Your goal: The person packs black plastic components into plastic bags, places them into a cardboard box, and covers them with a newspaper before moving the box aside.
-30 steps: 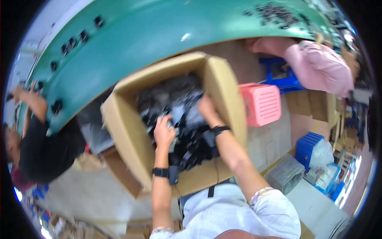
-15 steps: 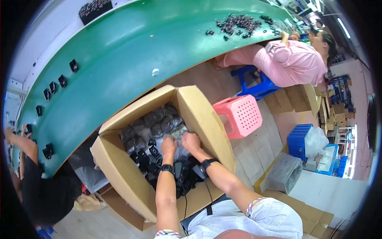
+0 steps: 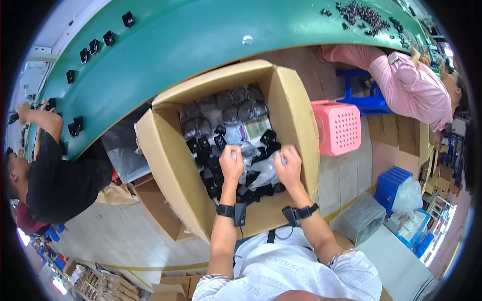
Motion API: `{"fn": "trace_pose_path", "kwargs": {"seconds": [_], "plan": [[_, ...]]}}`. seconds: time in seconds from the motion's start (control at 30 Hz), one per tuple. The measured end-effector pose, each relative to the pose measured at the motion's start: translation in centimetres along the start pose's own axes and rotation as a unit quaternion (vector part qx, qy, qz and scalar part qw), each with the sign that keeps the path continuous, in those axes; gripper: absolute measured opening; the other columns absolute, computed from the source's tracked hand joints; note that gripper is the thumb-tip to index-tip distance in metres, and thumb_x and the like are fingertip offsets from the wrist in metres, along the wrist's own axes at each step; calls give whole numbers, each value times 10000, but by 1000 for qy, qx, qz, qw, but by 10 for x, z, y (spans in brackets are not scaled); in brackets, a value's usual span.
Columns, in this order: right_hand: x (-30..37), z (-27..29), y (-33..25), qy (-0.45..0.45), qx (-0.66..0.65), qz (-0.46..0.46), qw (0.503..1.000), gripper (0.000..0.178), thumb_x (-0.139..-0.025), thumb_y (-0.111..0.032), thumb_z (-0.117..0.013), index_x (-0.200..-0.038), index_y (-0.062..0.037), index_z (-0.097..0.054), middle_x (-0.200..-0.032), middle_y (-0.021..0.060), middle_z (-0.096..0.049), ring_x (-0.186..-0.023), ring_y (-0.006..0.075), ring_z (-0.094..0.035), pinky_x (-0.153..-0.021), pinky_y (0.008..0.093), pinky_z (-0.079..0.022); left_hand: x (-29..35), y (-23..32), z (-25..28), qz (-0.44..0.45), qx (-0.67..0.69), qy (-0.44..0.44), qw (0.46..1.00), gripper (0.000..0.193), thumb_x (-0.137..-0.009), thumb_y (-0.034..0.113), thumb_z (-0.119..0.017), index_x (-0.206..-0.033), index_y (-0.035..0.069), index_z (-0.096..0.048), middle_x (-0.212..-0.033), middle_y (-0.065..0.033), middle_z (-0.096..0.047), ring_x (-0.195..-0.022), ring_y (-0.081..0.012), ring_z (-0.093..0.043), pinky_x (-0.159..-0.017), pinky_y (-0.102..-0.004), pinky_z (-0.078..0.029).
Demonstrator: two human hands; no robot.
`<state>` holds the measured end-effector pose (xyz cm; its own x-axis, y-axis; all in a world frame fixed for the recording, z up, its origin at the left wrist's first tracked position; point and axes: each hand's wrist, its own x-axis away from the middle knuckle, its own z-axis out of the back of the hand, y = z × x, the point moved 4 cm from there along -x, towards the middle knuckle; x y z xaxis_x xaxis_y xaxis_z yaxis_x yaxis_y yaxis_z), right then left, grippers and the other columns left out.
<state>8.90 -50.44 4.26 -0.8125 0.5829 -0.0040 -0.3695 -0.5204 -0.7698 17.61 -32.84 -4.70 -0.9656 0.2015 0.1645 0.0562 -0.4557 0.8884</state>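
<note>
A large open cardboard box (image 3: 300,108) stands in front of me, and both my hands are inside its opening. My left hand (image 3: 231,163) is closed on the edge of a clear plastic bag (image 3: 264,171). My right hand (image 3: 288,165) grips the other side, so the thin film stretches between them. Under the bag lie loose small black plastic parts (image 3: 213,175), partly hidden by my hands. Grey-looking bagged bundles (image 3: 221,106) sit in rows at the box's far side. Beside them is a flat greenish printed piece (image 3: 257,127).
A green workbench (image 3: 186,45) runs beyond the box, with black housings (image 3: 109,38) and a pile of small dark parts (image 3: 362,17). A pink stool (image 3: 339,129) stands right of the box. One person in pink (image 3: 411,83) sits at right; another in black (image 3: 65,170) works at left.
My hands have moved nearer and farther apart, and the clear bag now stretches between them. My view has shifted, showing more of the left side and the packed bundles.
</note>
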Motion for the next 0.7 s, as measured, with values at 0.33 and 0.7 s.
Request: {"fn": "trace_pose_path", "kwargs": {"seconds": [0.33, 0.7], "plan": [[-70, -75, 61, -39, -89, -110, 989, 201, -829, -131, -675, -777, -39, -504, -671, -5, -499, -653, 92, -498, -613, 262, -431, 2, -29, 11, 54, 88, 59, 993, 144, -942, 146, -534, -876, 34, -471, -700, -129, -498, -621, -214, -517, -591, -370, -426], [-150, -141, 68, -86, 164, -99, 978, 346, -835, -266, -642, -1146, -114, -629, -971, 234, -679, -943, 439, -630, -812, 504, -512, -23, -25, 35, 110, -44, -23, 993, 287, -781, 241, -709, -1001, 67, -646, -808, -180, -674, -789, -329, -665, -723, -385, -505]]}}
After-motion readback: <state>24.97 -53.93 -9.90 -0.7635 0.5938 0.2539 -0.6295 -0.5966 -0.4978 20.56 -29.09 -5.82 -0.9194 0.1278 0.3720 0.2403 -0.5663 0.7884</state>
